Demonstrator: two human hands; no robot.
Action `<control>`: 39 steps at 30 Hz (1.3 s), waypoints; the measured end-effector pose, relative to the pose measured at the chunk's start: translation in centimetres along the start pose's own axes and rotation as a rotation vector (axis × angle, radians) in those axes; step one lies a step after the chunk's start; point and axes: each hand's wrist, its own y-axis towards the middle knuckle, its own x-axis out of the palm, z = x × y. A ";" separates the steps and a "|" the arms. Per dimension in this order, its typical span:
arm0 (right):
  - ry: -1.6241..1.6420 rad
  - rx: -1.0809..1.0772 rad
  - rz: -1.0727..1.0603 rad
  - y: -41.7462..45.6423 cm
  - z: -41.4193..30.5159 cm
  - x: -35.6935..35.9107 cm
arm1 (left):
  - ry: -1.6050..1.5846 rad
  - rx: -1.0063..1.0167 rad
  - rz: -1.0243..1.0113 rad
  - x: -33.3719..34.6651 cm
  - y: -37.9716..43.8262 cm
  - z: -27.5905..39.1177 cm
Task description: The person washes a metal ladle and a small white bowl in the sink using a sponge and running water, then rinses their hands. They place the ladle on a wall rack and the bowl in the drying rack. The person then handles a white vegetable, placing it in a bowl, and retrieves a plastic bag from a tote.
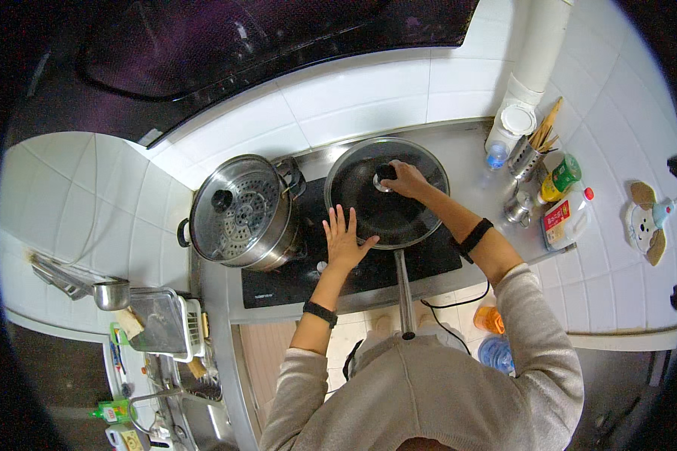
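Note:
My right hand (407, 179) grips the black knob (385, 172) of a glass lid (361, 206). This lid sits over a dark frying pan, whose metal handle (404, 293) points towards my body. Beside the lower left of the pan's rim, my left hand (347, 242) hovers with its fingers spread, holding nothing; whether the thumb touches the rim I cannot tell. Under the pan is a black glass cooktop (276, 287). To the left stands a steel steamer pot (282, 242) covered by a second glass lid (245, 189), with a perforated plate visible through it.
A range hood (259, 51) overhangs the back. Along the right counter stand a utensil holder (524, 160), a small steel pot (519, 207), a green-and-yellow bottle (561, 177) and a plastic jug (567, 220). Lower left are a dish rack (192, 330) and a sink (203, 414).

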 end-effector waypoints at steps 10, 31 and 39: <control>0.046 0.010 -0.046 0.4 2.2 0.5 | -0.058 -0.057 -0.079 0.7 0.8 1.0; 0.035 -0.252 0.453 -15.0 3.8 -8.2 | -0.443 0.179 -0.058 -2.8 2.5 16.4; 0.114 -0.352 0.281 -19.3 1.7 -9.7 | -0.413 0.131 0.047 -3.8 -0.8 19.7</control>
